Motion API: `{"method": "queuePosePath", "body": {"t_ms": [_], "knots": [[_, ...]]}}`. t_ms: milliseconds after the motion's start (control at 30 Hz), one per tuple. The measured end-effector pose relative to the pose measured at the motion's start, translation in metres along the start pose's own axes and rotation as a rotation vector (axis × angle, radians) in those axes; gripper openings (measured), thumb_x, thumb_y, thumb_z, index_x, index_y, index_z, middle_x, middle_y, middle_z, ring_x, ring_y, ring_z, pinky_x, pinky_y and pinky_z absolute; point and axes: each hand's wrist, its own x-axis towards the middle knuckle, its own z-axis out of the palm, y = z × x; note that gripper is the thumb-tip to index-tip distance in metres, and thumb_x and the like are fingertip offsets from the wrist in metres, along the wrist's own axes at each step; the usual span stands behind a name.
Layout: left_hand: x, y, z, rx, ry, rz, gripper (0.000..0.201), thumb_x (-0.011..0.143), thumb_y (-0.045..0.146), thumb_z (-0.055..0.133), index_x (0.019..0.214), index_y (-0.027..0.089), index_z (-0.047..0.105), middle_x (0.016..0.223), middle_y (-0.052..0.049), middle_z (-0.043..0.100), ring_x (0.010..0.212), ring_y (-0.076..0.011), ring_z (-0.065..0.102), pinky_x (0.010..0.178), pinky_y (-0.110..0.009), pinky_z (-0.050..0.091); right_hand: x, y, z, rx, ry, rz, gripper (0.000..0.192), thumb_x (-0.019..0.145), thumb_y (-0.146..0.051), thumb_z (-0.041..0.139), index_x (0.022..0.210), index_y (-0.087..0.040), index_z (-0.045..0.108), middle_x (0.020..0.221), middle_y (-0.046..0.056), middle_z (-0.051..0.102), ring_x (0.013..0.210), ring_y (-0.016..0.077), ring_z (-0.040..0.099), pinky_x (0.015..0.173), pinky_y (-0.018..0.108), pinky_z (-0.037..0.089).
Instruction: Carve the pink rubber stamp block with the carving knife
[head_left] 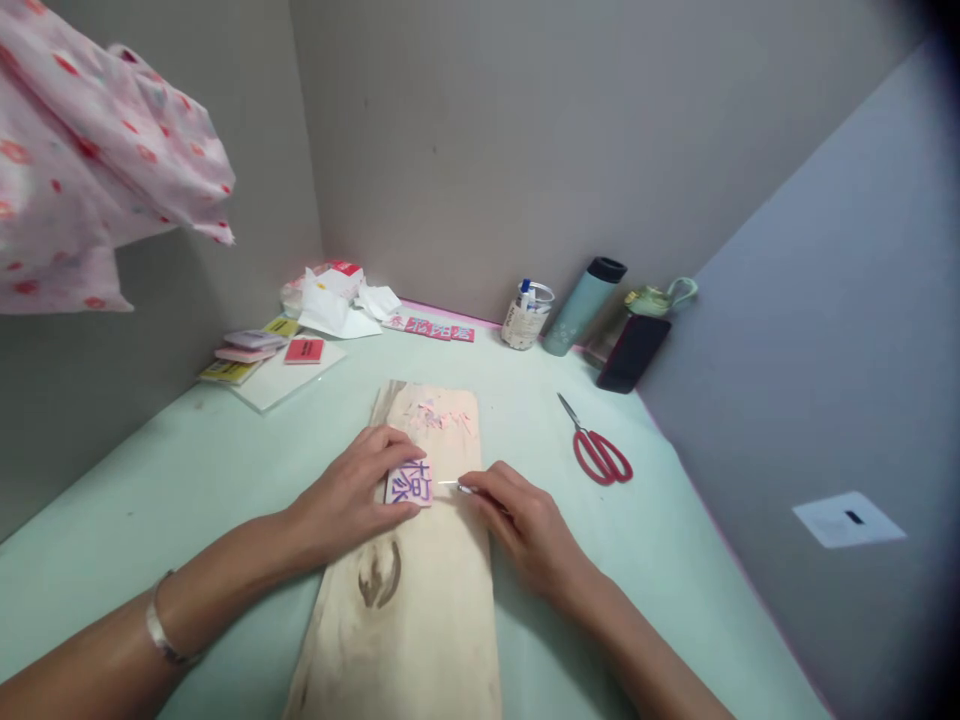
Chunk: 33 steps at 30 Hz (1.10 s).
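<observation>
Two hands work a small pink carving block on a wooden board.

Head view: the small pink square rubber block (409, 483), marked with purple strokes of a character, lies flat on the pale, long wooden board (420, 600), near the board's far end, where pink shavings (442, 418) are scattered. The left hand (352, 495) presses on the block from its left, fingers curled over its near and far edges, grasping it. The right hand (525, 520) is clenched around a thin metal-tipped carving tool (459, 487), whose long axis runs almost level, its tip pointing left and touching the block's right edge. The board runs from the pale green counter's (187, 480) near edge toward the far edge. Red-handled scissors (598, 445) lie towards the counter's right edge, blades pointing to the far edge.
</observation>
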Motion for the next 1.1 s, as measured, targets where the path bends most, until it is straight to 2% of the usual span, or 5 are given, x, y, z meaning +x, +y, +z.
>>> {"method": "queuePosePath", "body": {"t_ms": [167, 267, 633, 833, 1100], "knots": [[0.001, -0.006, -0.002, 0.114, 0.005, 0.000, 0.041, 0.083, 0.027, 0.071, 0.123, 0.023, 0.062, 0.123, -0.007, 0.061, 0.120, -0.0296, 0.052, 0.105, -0.047, 0.042, -0.003, 0.008, 0.006, -0.117, 0.027, -0.129, 0.021, 0.103, -0.016, 0.049, 0.106, -0.021, 0.069, 0.095, 0.006, 0.064, 0.083, 0.0187, 0.062, 0.070, 0.029, 0.049], [0.001, -0.006, -0.004, 0.122, -0.011, 0.011, 0.035, 0.085, 0.029, 0.072, 0.119, 0.025, 0.064, 0.121, -0.006, 0.061, 0.118, -0.0294, 0.052, 0.103, -0.046, 0.042, -0.005, 0.007, 0.007, -0.141, 0.034, -0.118, 0.023, 0.103, -0.017, 0.050, 0.109, -0.021, 0.071, 0.096, 0.007, 0.064, 0.083, 0.0184, 0.062, 0.069, 0.029, 0.051], [0.000, -0.005, -0.004, 0.166, 0.020, 0.013, 0.037, 0.085, 0.031, 0.073, 0.121, 0.025, 0.065, 0.120, -0.006, 0.061, 0.117, -0.0307, 0.051, 0.101, -0.045, 0.041, -0.006, 0.003, 0.018, -0.230, 0.149, -0.105, 0.022, 0.101, -0.014, 0.052, 0.106, -0.021, 0.073, 0.091, 0.006, 0.064, 0.081, 0.0191, 0.062, 0.065, 0.029, 0.052], [-0.001, -0.008, -0.004, 0.168, 0.000, 0.022, 0.037, 0.087, 0.032, 0.073, 0.122, 0.027, 0.064, 0.120, -0.006, 0.060, 0.116, -0.0298, 0.051, 0.101, -0.045, 0.041, -0.004, 0.004, 0.020, -0.265, 0.189, -0.154, 0.022, 0.100, -0.012, 0.053, 0.104, -0.019, 0.073, 0.087, 0.006, 0.063, 0.079, 0.0198, 0.058, 0.066, 0.031, 0.051], [-0.001, -0.008, -0.003, 0.142, 0.008, 0.010, 0.038, 0.085, 0.031, 0.075, 0.121, 0.027, 0.065, 0.119, -0.006, 0.061, 0.116, -0.0302, 0.051, 0.101, -0.045, 0.041, -0.004, 0.005, 0.019, -0.234, 0.152, -0.147, 0.022, 0.101, -0.012, 0.053, 0.104, -0.019, 0.073, 0.088, 0.007, 0.063, 0.081, 0.0203, 0.059, 0.066, 0.032, 0.053]]}}
